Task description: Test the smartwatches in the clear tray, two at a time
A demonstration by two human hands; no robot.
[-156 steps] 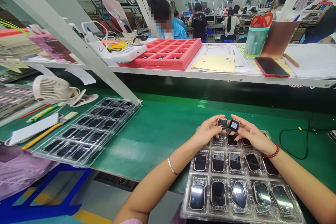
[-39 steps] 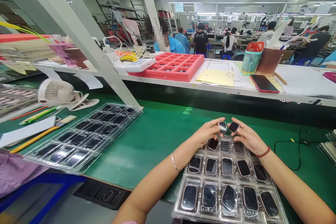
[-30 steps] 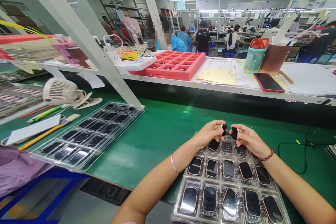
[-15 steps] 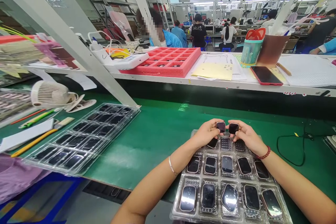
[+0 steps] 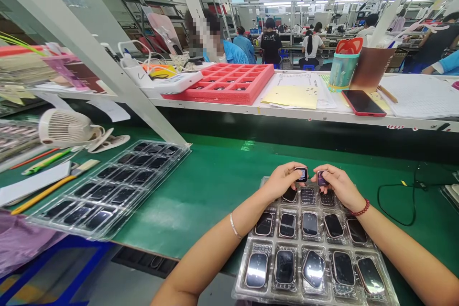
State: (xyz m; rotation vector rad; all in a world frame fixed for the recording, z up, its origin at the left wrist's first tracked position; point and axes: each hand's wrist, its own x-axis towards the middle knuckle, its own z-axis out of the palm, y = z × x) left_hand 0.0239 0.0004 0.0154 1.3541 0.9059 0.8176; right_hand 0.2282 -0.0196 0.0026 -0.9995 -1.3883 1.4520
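Over the far edge of a clear plastic tray [image 5: 297, 244], my left hand [image 5: 283, 180] is closed on a smartwatch body [image 5: 301, 175] whose screen is lit with white markings. Close beside it, my right hand [image 5: 337, 184] grips a second smartwatch body [image 5: 322, 178], its screen dark and turned partly aside. Several dark-screened watch bodies, such as this one [image 5: 285, 267], lie in the tray's pockets, some of them tilted. In the far row, a pocket [image 5: 307, 196] between my hands shows only its textured base.
A second clear tray [image 5: 122, 196] with dark screens lies to the left, near a small fan [image 5: 64, 127], a brush [image 5: 57, 191] and pens. A shelf [image 5: 222, 107] across the back carries a red foam tray [image 5: 236, 81], papers and a phone [image 5: 364, 103]. A black cable [image 5: 396, 222] lies right.
The watch body in my left hand now shows a lit screen, where it was dark. My right hand has turned its watch body and drawn slightly away from the left one.
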